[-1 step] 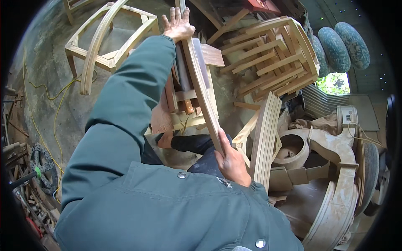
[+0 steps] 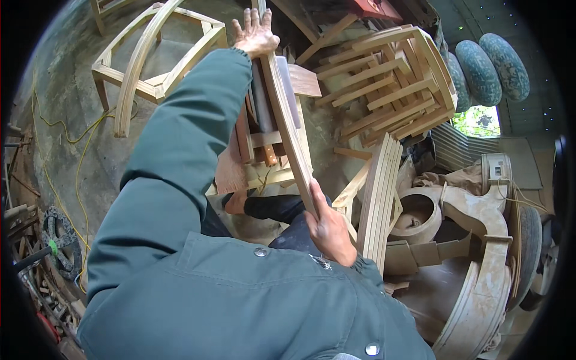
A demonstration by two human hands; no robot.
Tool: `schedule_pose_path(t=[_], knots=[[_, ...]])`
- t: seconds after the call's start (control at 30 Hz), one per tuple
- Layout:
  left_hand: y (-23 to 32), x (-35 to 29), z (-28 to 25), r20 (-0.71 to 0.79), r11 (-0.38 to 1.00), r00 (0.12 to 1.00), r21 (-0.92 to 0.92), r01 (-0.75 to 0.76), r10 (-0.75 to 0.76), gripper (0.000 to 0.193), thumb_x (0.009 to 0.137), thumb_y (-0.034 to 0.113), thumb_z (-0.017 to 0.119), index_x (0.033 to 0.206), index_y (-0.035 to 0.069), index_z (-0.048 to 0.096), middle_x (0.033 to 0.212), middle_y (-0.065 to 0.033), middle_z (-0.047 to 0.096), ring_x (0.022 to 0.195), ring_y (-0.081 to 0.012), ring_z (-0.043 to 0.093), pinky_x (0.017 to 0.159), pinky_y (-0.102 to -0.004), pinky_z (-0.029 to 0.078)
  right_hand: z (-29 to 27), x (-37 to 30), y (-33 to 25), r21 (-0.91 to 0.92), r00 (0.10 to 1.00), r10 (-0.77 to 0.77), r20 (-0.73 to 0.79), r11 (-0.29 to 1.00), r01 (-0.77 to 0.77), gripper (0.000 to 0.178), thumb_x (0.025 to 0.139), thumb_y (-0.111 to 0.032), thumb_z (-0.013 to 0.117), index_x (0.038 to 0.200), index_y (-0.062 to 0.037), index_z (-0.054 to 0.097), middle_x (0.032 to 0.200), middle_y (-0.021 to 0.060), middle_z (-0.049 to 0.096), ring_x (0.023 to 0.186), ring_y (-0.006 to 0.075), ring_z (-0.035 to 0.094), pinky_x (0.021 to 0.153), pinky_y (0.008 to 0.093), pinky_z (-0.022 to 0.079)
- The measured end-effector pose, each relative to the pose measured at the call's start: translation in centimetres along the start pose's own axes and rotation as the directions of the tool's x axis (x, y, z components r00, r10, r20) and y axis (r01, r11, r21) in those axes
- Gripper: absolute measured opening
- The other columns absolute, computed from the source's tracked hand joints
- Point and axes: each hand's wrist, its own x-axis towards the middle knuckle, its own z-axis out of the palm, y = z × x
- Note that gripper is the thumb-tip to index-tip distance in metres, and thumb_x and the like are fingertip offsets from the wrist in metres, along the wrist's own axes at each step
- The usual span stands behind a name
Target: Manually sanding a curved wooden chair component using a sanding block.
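A long wooden strip (image 2: 287,117) runs from the far top toward my body, lying over a wooden machine stand with a flat grey bed (image 2: 261,99). My left hand (image 2: 256,38) presses its palm on the strip's far part, with the fingers spread. At the near end, my right hand (image 2: 330,228) grips the strip, fingers along one side; the thumb is partly hidden. Below the bed, an orange-brown wooden handle (image 2: 270,156) shows beside the strip. A bundle of pale strips (image 2: 382,198) leans just right of my right hand.
A curved wooden frame (image 2: 133,78) stands on the concrete floor at the far left. Stacked frames (image 2: 402,78) fill the far right, with patterned blue-green rounded objects (image 2: 505,66) beyond. A large dusty machine housing (image 2: 489,222) sits at the right. A yellow cord (image 2: 79,174) trails across the left floor.
My right hand and the strip's near end have shifted very slightly up and to the left. The left hand stays in place.
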Motion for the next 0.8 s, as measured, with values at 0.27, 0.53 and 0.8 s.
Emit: schedule_pose_path(t=[0.27, 0.53, 0.8], knots=[[0.5, 3.8, 1.7, -0.058, 0.999, 0.997, -0.004, -0.048, 0.047, 0.092, 0.092, 0.042, 0.052, 0.170, 0.016, 0.009, 0.176, -0.0206, 0.002, 0.163, -0.0374, -0.005, 0.126, -0.0653, -0.003, 2.9, 15.5, -1.4, 0.035, 0.976, -0.112, -0.185, 0.992, 0.120, 0.077, 0.095, -0.012, 0.064, 0.164, -0.0159, 0.030, 0.107, 0.0364, 0.069, 0.099, 0.0539, 0.068, 0.083, 0.0547, 0.055], [-0.2, 4.5, 1.5, 0.001, 0.999, 1.000, -0.025, -0.030, 0.030, 0.097, 0.090, 0.038, 0.053, 0.169, 0.005, 0.009, 0.175, -0.0244, 0.001, 0.162, -0.0413, -0.007, 0.126, -0.0667, -0.006, 3.1, 18.0, -1.5, -0.024, 0.948, -0.211, -0.240, 0.977, 0.211, 0.073, 0.095, -0.015, 0.061, 0.162, -0.0152, 0.033, 0.102, 0.0376, 0.067, 0.092, 0.0550, 0.067, 0.079, 0.0584, 0.055], [2.0, -1.2, 1.6, 0.004, 0.998, 1.000, 0.065, -0.020, 0.020, 0.092, 0.092, 0.039, 0.050, 0.170, 0.013, 0.010, 0.176, -0.0210, -0.003, 0.163, -0.0358, -0.010, 0.126, -0.0628, -0.009, -1.5, 1.0, 0.2, -0.088, 1.000, -0.014, 0.013, 0.996, 0.015, 0.083, 0.092, -0.012, 0.065, 0.166, -0.0196, 0.027, 0.090, 0.0242, 0.069, 0.083, 0.0473, 0.069, 0.071, 0.0557, 0.055]])
